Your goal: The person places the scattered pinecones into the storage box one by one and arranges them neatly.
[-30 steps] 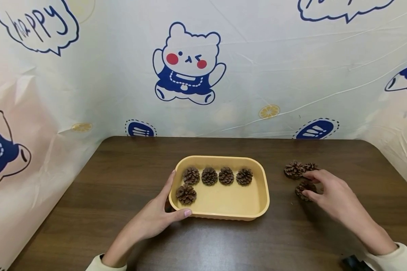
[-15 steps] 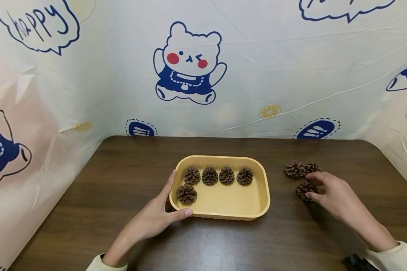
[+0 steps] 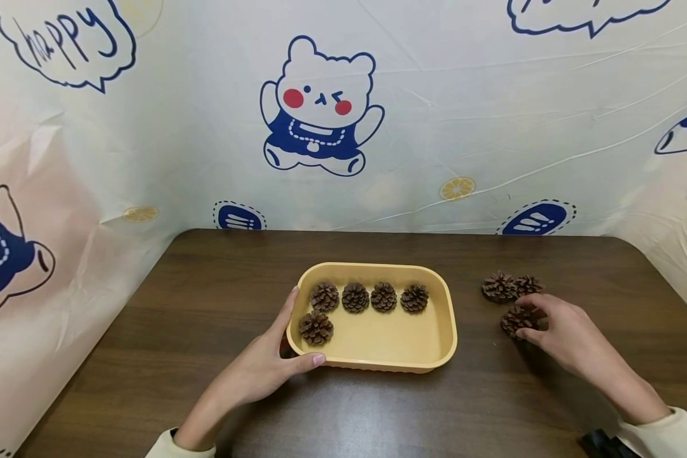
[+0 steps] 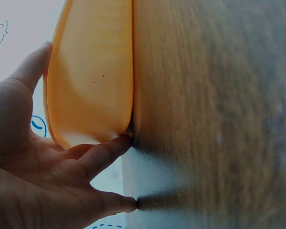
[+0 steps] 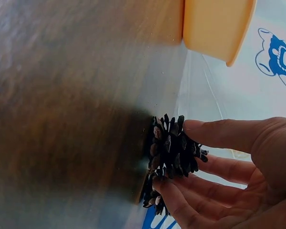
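The left hand (image 3: 263,369) is laid against the near left corner of a yellow tray (image 3: 443,337) on the dark wooden counter (image 3: 206,286); its thumb is stretched along the tray's front wall and its straight fingers (image 4: 31,67) are pressed against the left end, spread around the corner. To the right, well apart from the tray, a pine cone (image 3: 515,318) resting on the counter is pinched between the thumb and curled fingers (image 5: 181,202) of the right hand (image 3: 567,334). Inside the tray, one cone (image 3: 315,327) is seen at the near left, and a row of four cones (image 3: 369,297) is lined along the far wall. Two more loose cones (image 3: 509,286) are set just beyond the pinched one. Behind the counter, a cartoon-bear backdrop (image 3: 320,108) is hung.
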{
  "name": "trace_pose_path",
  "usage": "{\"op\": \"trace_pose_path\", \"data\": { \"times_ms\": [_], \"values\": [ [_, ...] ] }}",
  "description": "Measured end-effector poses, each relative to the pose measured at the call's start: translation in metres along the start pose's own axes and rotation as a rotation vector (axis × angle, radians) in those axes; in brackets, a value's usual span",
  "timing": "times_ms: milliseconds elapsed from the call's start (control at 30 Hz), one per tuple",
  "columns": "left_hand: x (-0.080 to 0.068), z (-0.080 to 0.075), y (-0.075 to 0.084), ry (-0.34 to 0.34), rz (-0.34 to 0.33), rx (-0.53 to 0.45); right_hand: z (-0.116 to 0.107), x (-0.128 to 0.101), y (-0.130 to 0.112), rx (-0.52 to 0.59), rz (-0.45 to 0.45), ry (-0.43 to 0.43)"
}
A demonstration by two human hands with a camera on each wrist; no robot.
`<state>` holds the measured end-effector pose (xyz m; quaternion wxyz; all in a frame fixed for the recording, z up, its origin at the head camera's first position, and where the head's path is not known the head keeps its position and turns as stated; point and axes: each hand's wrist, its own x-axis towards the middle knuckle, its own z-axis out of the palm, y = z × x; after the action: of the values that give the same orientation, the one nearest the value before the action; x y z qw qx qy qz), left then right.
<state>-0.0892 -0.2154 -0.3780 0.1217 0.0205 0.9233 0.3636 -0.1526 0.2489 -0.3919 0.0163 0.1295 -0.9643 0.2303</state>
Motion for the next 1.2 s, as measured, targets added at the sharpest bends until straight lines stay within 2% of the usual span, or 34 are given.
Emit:
{"op": "trace_pose_path", "data": {
  "times_ms": [367,667,1200],
  "values": [
    [-0.003,0.0,0.0,-0.013,0.006,-0.004,0.0,0.0,-0.002,0.009,-0.012,0.006],
    [-0.003,0.0,0.0,-0.007,0.005,-0.006,-0.007,-0.001,-0.013,0.012,0.009,-0.004],
    [-0.003,-0.001,0.002,-0.007,0.019,-0.008,-0.013,-0.006,-0.053,-0.007,-0.128,0.183]
  ]
}}
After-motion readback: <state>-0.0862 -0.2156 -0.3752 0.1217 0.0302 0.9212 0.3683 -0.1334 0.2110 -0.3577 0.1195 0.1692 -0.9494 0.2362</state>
